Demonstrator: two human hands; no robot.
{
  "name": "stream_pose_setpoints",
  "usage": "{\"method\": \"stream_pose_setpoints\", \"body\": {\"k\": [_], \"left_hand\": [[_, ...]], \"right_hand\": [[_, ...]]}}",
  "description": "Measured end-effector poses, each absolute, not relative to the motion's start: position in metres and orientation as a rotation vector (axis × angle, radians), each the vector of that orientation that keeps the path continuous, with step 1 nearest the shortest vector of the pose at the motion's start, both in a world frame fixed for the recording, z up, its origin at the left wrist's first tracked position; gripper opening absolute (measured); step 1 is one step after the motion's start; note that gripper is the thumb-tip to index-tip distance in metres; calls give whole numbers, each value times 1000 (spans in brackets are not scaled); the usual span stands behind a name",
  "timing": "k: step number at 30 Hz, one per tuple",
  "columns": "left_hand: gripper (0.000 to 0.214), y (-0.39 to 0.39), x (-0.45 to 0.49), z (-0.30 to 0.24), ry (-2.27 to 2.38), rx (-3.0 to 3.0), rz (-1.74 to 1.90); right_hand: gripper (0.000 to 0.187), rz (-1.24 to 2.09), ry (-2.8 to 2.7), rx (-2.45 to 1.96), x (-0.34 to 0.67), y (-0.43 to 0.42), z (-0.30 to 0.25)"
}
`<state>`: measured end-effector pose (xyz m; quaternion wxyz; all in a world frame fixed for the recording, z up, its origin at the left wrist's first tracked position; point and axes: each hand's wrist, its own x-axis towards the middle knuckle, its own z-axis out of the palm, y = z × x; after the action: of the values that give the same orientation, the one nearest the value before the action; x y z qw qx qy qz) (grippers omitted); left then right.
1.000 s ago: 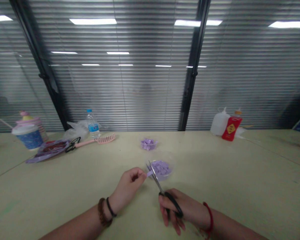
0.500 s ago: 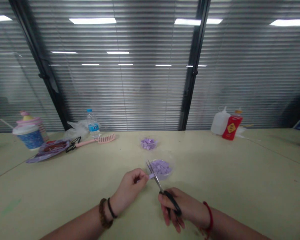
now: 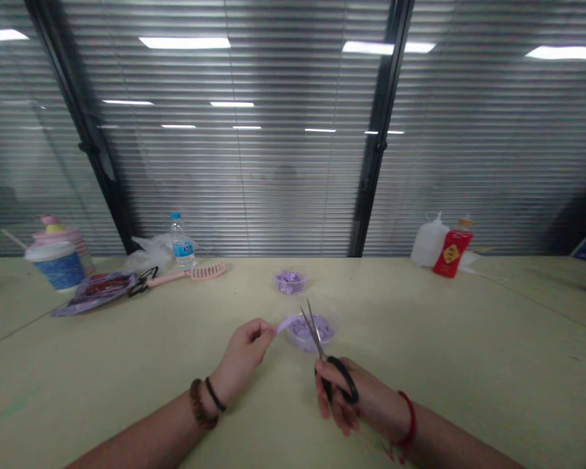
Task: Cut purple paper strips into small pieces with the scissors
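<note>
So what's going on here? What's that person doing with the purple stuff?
A person is working at a long pale table. Their left hand pinches a purple strip, and their right hand holds black-handled scissors with the blades a little open, close to the strip. Just behind the scissors is a clear bowl of purple pieces. A smaller dish with more purple bits sits farther back.

Water bottle, pink comb at left; red bottle, white jug at right
</note>
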<state>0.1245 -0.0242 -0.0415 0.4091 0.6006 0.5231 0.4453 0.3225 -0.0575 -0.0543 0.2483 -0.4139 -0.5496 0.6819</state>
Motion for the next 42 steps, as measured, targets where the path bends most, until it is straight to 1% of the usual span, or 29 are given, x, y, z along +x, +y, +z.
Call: {"method": "stream_pose_setpoints", "body": {"k": [6,15,25,29,35,38,42], "left_hand": [[28,-30,127,-43,1311,1581,1137],[25,-35,133,-46,1259,1652,1038],[27,-35,132,-44,1238,1657,1035],[28,-32,130,-44,1259,1601,1032],[29,-26,127,-43,1291,1445,1096],[29,-28,128,-43,1279,1450,1108],[28,-31,129,-46,1288,1527,1086]], "right_hand": [[55,1801,-1766,-1164,320,-62,-52],[53,1848,-1696,-1178,320,-59,-56],[53,1832,-1689,-1224,320,-59,-52],[53,1849,-1595,-1253,321,-59,-52],[51,1947,-1318,-1088,325,-56,-57],[53,1975,-1415,-1044,324,-58,-54],[50,1953,-1607,-1121,318,-63,-48]]}}
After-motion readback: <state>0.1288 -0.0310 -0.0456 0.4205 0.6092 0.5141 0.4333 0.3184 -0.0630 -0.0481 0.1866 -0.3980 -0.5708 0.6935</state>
